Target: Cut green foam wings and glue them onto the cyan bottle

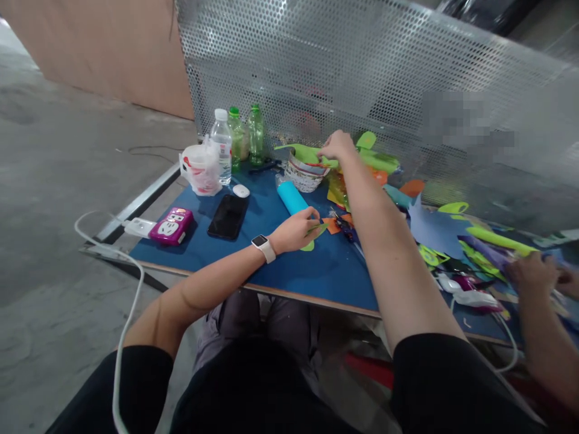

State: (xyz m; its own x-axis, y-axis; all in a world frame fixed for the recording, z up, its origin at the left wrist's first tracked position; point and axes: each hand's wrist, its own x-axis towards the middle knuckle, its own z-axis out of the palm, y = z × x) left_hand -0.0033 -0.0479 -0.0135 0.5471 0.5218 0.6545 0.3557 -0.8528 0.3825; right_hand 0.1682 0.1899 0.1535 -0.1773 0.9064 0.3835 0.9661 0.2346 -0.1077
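Note:
My left hand (pixel 296 230), a pale watch on its wrist, pinches a small green paper piece (pixel 322 228) low over the blue table. Just beyond it lies a bright blue cylinder (pixel 292 198) with a clear end, perhaps a wrapped bottle. My right hand (pixel 339 146) reaches far forward, fingers closed at the rim of a patterned round basket (pixel 305 178). Green sheet material (pixel 303 152) lies across the basket's top; what those fingers pinch, if anything, is hidden. Dark-handled scissors (pixel 346 228) and orange scraps (pixel 332 225) lie beneath my right forearm.
At left are a black phone (pixel 228 216), a white oval case (pixel 241 191), a purple power strip (pixel 172 226), a bagged cup (pixel 201 169), a water bottle (pixel 221 147) and green bottles (pixel 256 135). Perforated metal (pixel 316 60) stands behind. A co-worker's hands (pixel 536 274) touch coloured scraps.

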